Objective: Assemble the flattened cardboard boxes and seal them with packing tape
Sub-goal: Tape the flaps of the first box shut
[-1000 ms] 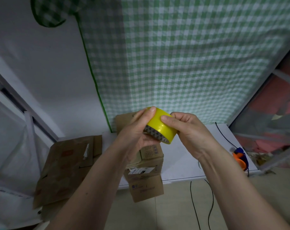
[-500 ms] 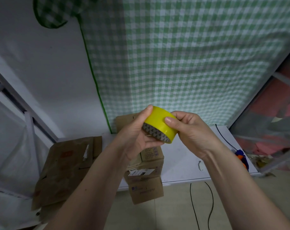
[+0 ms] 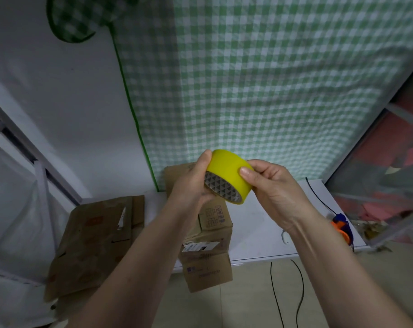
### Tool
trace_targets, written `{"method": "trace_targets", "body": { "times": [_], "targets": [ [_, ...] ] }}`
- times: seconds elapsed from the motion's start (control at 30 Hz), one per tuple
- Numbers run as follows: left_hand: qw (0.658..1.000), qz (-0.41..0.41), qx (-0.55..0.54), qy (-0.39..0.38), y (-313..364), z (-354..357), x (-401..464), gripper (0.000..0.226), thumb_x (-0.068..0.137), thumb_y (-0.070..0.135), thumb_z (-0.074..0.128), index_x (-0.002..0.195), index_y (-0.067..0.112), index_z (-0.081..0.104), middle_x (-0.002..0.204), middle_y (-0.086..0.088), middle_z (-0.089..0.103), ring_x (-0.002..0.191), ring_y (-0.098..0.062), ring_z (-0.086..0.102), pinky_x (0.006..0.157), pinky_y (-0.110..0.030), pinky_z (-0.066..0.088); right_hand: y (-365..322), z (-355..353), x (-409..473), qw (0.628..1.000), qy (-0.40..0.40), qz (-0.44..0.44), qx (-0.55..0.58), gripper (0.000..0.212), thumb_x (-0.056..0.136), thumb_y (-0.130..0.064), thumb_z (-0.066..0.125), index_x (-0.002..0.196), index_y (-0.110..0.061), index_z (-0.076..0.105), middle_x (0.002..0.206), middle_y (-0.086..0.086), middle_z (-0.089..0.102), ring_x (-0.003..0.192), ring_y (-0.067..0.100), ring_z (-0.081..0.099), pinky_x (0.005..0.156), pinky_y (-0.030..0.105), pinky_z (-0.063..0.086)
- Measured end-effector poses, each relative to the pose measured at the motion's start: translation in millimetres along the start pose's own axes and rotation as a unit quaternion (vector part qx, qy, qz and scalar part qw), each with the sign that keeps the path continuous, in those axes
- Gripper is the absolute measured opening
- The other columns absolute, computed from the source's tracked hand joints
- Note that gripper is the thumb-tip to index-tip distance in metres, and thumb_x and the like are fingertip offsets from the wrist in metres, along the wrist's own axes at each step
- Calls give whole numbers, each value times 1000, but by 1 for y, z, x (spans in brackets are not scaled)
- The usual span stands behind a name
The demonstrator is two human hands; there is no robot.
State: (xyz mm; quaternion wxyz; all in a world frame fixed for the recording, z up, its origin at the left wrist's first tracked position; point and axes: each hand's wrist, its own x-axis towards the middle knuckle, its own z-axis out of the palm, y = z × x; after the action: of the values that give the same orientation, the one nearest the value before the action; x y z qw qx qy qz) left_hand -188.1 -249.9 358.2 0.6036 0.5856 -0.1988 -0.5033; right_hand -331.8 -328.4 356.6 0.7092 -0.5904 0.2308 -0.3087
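Yellow tape roll (image 3: 228, 175): held above the white table (image 3: 259, 223), pinched between both hands.
Left hand (image 3: 193, 183): fingers curled round its rim.
Right hand (image 3: 269, 183): thumb pressed on the band.
Handling: likely light, stiff, slick; grip by the edges.
Cardboard boxes (image 3: 210, 242): below the roll.

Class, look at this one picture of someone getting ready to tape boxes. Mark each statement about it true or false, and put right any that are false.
1. Both hands hold the yellow tape roll. True.
2. The left hand rests flat on the white table. False: it grips the roll above it.
3. Flattened cardboard boxes lie to the left. True.
4. The curtain behind is plain red. False: it is green-and-white checked.
5. The right hand has its thumb on the roll's outer face. True.
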Motion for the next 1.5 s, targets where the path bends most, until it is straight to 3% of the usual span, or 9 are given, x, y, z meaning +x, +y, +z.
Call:
{"method": "trace_targets", "body": {
  "times": [0.1,0.23,0.37,0.5,0.67,0.97,1.07,1.17,1.5],
  "targets": [
    [988,103,114,24,-4,4,-5,73,73,74,57,128,27,54,117,3,65,106,-16,65,93,-42,53,-3,8,-1,999,41,-13,2,22,79,-25,65,91,-7,69,87,9,70,85,19,62,81,28,50],
    [964,216,152,16,-7,9,-16,82,67,63,75,133,25,46,113,11,64,101,-1,63,79,-19,52,-13,15,-5,998,58,-32,11,21,80,-26,66,89,-7,68,85,8,70,83,20,62,78,28,52],
    [946,263,190,23,-12,6,-16,95,52,58,81,134,33,39,123,5,59,109,-13,62,87,-37,56,-16,19,-8,997,67,-42,24,19,80,-25,68,86,-7,68,80,8,67,77,21,60,73,30,51],
    [896,330,292,60,-12,5,-19,103,49,57,81,137,31,35,131,4,48,117,-15,55,93,-34,52,-17,23,-10,995,82,-43,31,18,79,-26,70,83,-9,68,78,5,67,76,17,60,74,26,50],
    [803,455,380,52,-14,4,-23,98,54,31,90,137,29,37,132,2,38,123,5,37,99,-13,39,-22,28,-13,993,111,-44,22,27,74,-33,65,82,-8,65,80,10,65,77,20,59,75,29,48],
    [944,301,127,-43,-11,10,-32,86,55,29,89,129,39,48,129,6,55,117,-14,58,88,-43,57,-25,11,-22,999,9,-39,16,27,85,-20,65,106,-3,67,103,20,67,91,29,63,84,39,52],
    [960,255,73,-94,-9,12,-31,77,59,28,85,126,45,51,129,-5,57,116,-23,60,89,-51,54,-27,8,-25,998,-21,-50,11,32,86,-21,61,112,-4,65,103,14,69,93,24,64,79,33,53],
    [967,226,28,-115,-8,17,-31,65,67,31,78,125,44,52,127,-8,57,114,-26,61,90,-56,53,-23,8,-28,998,-17,-66,-3,31,90,-22,54,115,-7,64,110,11,69,105,24,64,93,38,49],
    [989,144,-12,-43,-8,37,-29,30,79,45,61,109,42,60,121,-10,61,108,-33,63,87,-60,53,-18,5,-35,996,-32,-70,-36,36,90,-13,52,125,-6,56,112,9,69,105,23,65,91,36,51]
  ]
}}
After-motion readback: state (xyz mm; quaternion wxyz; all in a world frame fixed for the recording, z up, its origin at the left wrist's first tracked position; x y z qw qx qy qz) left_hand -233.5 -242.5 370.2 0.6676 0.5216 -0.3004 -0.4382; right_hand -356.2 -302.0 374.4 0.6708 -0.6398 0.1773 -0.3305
